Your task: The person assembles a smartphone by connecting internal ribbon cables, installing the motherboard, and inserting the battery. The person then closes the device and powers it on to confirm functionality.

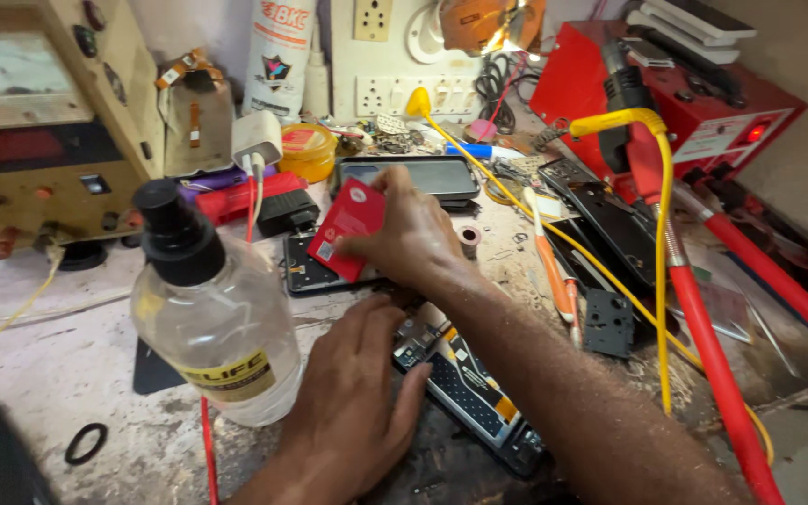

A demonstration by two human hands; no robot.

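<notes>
Red card (350, 229) in right hand (413, 234) — dusty, scratched workbench (58, 365), cluttered.

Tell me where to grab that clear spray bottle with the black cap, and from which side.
Take the clear spray bottle around its narrow shoulder just under the black cap, coming from above and the left. It stands upright, and the body below is wide, round and likely slippery. The left hand lies close on its right side over the opened phone, so that side is crowded.
</notes>
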